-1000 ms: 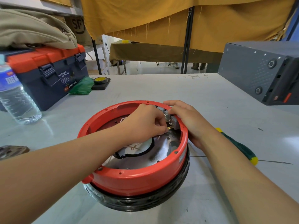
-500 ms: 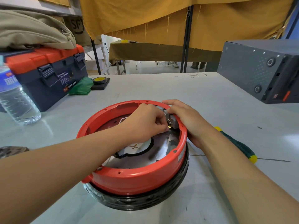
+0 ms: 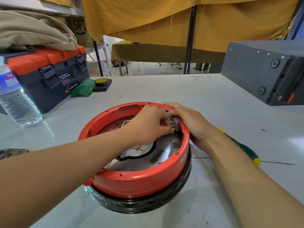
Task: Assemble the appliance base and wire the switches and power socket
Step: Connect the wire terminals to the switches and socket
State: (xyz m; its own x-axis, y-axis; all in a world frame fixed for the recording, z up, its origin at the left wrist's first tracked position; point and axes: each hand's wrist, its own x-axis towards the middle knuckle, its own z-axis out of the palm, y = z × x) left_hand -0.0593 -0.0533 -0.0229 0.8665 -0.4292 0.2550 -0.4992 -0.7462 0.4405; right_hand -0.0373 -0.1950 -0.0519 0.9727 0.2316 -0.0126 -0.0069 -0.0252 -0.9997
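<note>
Fingertips (image 3: 167, 127) of our left hand (image 3: 148, 125) are curled tight inside the red base ring (image 3: 139, 183), pinching at the small brass terminals of the grey switch block (image 3: 176, 123) set against the ring's inner wall on its far right side; whether a wire sits in that pinch we cannot tell. Our right hand (image 3: 190, 122) wraps over the rim from outside, fingers bent over the top of the same block and bracing it.

We see the ring resting on a black round part (image 3: 148, 203) on the grey table (image 3: 164, 89), straight ahead of us. A green-and-yellow screwdriver (image 3: 243, 148) lies just beyond our right forearm.

To the far left stands a blue-and-orange toolbox (image 3: 49, 74) whose sticker reads "WING BOX", a water bottle (image 3: 18, 99) close beside it. Behind it we read "SF" on a cardboard box (image 3: 79, 28). A dark metal case (image 3: 266, 71) sits at far right.
</note>
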